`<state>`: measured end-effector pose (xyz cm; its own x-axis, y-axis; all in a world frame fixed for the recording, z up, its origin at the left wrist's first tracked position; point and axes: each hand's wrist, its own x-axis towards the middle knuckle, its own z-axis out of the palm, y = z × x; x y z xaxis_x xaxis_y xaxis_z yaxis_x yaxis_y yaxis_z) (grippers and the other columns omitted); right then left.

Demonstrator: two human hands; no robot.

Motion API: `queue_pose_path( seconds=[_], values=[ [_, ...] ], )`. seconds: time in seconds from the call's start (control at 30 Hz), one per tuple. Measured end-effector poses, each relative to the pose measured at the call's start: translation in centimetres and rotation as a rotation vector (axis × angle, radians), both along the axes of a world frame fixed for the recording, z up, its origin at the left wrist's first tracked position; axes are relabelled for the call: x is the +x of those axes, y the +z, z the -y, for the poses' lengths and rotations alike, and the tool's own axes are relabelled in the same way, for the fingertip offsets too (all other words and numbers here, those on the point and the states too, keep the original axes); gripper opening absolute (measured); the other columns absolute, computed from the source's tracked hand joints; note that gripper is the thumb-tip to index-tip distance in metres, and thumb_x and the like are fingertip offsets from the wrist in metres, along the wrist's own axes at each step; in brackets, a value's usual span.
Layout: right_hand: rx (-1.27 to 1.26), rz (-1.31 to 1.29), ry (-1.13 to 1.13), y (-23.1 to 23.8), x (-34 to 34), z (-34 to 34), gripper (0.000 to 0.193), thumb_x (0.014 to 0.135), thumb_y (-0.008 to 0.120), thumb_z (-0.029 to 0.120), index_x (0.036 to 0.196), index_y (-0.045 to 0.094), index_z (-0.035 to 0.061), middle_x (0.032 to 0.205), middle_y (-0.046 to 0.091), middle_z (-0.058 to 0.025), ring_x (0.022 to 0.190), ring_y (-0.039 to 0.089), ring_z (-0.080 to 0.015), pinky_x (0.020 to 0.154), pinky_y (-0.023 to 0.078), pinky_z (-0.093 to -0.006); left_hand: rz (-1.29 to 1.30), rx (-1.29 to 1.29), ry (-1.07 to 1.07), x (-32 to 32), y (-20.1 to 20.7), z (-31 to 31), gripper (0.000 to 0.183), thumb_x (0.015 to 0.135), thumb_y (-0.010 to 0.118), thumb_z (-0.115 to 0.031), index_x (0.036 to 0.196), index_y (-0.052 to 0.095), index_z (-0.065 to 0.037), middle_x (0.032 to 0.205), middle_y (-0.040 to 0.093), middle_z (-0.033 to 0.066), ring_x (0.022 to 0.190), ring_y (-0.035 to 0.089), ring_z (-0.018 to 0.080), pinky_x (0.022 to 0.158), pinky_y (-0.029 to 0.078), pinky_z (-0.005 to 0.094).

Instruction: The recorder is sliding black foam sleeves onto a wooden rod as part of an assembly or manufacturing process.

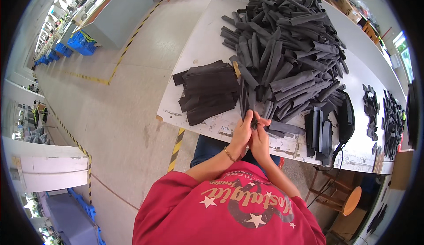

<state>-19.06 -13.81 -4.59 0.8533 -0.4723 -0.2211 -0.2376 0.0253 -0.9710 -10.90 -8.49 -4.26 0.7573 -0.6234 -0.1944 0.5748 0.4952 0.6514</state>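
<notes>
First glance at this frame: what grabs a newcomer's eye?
The big heap of dark strips covering the far middle of the white table, with a flatter stack of black pieces to its left. At the near edge, the left hand and right hand pinch one dark strip together.

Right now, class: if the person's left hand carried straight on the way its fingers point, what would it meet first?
Probably the big heap of dark fabric strips: the left hand points up-table toward it, past the strip it holds. Depth is uncertain.
</notes>
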Motion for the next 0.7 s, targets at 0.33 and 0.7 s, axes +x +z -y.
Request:
queue_pose_path(
  seconds=[0.33, 0.7],
  values=[
    [-0.137, 0.011, 0.070, -2.6, -3.6, -1.7, 0.021, 0.098, 0.045, 0.020, 0.089, 0.053, 0.0034, 0.056, 0.041, 0.0033, 0.048, 0.036, -0.0046, 0.043, 0.029, -0.0231, 0.003, 0.028, 0.129, 3.5, 1.2, -2.3, 0.045, 0.095, 0.043, -0.047, 0.095, 0.054, -0.003, 0.079, 0.066, 0.0151, 0.077, 0.066, 0.0253, 0.076, 0.050, 0.0343],
    [-0.165, -0.150, 0.292, -1.5, -7.8, -0.1, 0.016, 0.096, 0.048, 0.016, 0.090, 0.052, 0.0014, 0.057, 0.047, -0.0091, 0.052, 0.047, -0.0150, 0.050, 0.040, -0.0304, 0.014, 0.035, 0.264, 5.8, 1.4, -2.7, 0.035, 0.094, 0.053, -0.037, 0.081, 0.055, -0.004, 0.053, 0.051, 0.0052, 0.043, 0.049, 0.0172, 0.048, 0.044, 0.0318]
  ],
)
